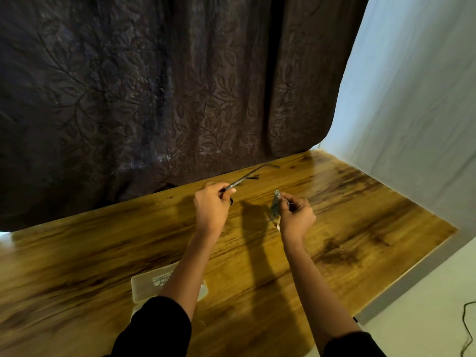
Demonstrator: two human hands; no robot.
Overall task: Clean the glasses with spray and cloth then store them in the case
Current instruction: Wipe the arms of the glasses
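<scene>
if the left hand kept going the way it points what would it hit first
Likely the dark curtain past the table edge; the left hand grips the glasses, whose arms point that way and would touch first. Depth is unclear.

A glossy wooden table [360, 215] stands against a dark leaf-patterned curtain [154, 86] — a pale wall [412, 99] on the right.

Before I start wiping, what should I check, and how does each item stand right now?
1. Glasses gripped: ok, the left hand pinches a temple.
2. Cloth ready: ok, the right hand holds it.
3. Lenses sprayed: cannot tell.
4. Spray bottle to hand: not ok, none in view.
5. Case nearby: ok, on the table under the left forearm.
6. Case open: cannot tell.
</scene>
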